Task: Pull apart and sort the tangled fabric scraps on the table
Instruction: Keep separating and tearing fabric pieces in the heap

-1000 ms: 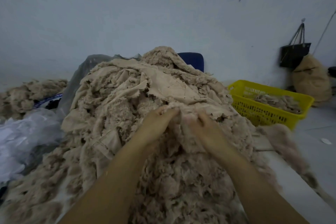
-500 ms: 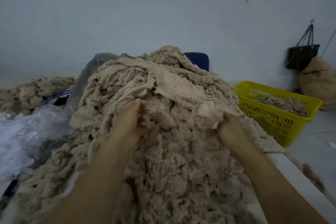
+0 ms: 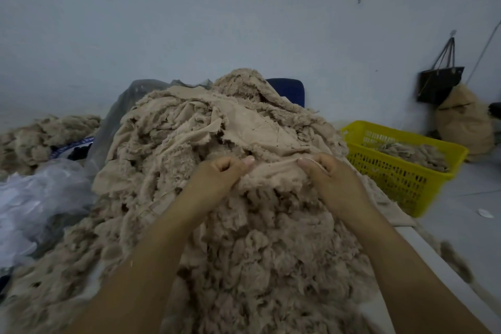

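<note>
At the far left a smaller pile of beige scraps is seen, and crumpled clear plastic sheeting lies in front of it. A blue-and-white patterned item is partly hidden between the two. A grey plastic bag is propped behind the left shoulder of the main heap of tangled fabric scraps. This heap is piled high in the middle of the table, and most of a blue chair back is hidden by it. On the near slope of the heap, a little above its middle, a stretched scrap is held. Its left end is pinched by the left hand, whose fingers are curled into the palm with the thumb pressed down on the cloth. Its right end is pinched in the same way by the right hand, thumb against curled forefinger. The upper edge of the piece is drawn taut between the two thumbs, so its long axis is laid left to right, almost level, across the view. Its lower part cannot be told apart from the fluff below. The table's bare white edge is exposed at the right. Beyond it a yellow basket is set with more loose scraps in it. A black bag is hung above a beige sack.
</note>
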Demonstrator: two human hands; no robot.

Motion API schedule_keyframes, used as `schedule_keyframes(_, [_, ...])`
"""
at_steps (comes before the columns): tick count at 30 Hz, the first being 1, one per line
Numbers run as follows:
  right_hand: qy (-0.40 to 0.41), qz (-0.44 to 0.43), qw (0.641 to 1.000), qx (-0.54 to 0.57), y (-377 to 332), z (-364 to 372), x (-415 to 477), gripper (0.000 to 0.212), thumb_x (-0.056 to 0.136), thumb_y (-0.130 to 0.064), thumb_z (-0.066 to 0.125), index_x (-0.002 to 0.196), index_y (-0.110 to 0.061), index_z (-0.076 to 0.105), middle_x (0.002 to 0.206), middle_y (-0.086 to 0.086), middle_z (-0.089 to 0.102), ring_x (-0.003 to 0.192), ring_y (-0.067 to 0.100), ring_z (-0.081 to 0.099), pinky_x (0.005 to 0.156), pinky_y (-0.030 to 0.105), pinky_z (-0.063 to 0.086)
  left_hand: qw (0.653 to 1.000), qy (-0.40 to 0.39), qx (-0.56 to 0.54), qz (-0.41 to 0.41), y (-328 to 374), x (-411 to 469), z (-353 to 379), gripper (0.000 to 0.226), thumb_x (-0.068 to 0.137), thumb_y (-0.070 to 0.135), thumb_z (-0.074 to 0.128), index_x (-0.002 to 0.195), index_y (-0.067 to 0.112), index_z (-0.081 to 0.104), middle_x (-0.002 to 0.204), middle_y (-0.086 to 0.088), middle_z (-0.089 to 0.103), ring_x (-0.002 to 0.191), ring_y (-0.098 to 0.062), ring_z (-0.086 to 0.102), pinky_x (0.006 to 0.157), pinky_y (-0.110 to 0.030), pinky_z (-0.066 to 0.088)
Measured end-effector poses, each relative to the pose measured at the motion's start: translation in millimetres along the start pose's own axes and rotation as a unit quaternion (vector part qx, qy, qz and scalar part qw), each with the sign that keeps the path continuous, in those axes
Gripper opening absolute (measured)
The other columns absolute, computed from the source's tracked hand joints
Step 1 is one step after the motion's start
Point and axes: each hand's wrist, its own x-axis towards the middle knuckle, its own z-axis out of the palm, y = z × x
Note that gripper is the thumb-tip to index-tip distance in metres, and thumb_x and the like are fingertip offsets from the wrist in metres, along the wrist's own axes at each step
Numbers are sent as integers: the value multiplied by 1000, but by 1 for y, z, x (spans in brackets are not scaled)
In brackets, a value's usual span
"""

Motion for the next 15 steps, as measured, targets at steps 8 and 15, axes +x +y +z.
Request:
schedule_keyframes(8, [41, 100, 986, 128, 10, 2, 8, 42, 100, -45, 51, 61, -29, 56, 49, -7, 47, 39, 4, 40, 44, 20, 35, 989, 71, -90, -95, -32, 0, -23, 45, 78, 56, 75, 64, 20, 53, 61, -8, 52, 57, -16, 49, 59, -23, 44])
schedule_keyframes(15, [-30, 147, 915, 374, 7, -3, 15, 19, 94, -39, 63, 103, -24, 72, 93, 1, 75, 81, 15, 72, 67, 33, 59, 990, 114, 78, 10, -23, -2, -24, 32, 91, 55, 60, 64, 38, 54, 68, 21, 56, 57, 3, 51, 61, -26, 40])
